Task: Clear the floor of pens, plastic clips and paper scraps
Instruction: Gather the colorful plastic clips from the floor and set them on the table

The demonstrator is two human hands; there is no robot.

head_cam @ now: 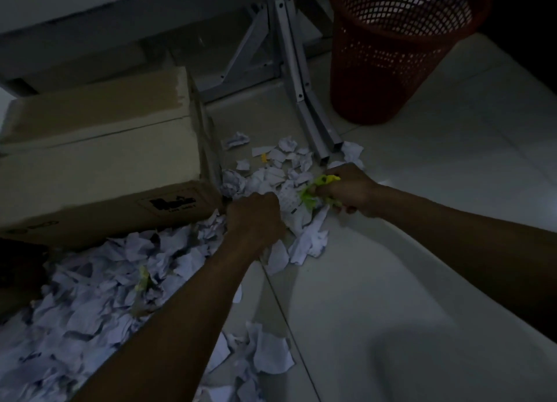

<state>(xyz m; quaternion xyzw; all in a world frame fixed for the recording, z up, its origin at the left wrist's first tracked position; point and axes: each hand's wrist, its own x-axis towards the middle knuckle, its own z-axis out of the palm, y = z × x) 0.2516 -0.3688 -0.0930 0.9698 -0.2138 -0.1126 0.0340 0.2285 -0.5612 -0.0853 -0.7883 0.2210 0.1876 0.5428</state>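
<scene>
Scraps mid-frame were gathered: right hand grasped green clips, left hand clutched paper; overfull fingers risked spilling before the bin.

Right hand grips green clips; left hand grabs paper scraps.

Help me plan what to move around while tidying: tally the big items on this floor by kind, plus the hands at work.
Cardboard box: 1
Red mesh waste basket: 1
Grey metal table leg frame: 1
Hands: 2, the left hand in the paper scraps, the right hand holding yellow-green plastic clips
Total: 5
</scene>
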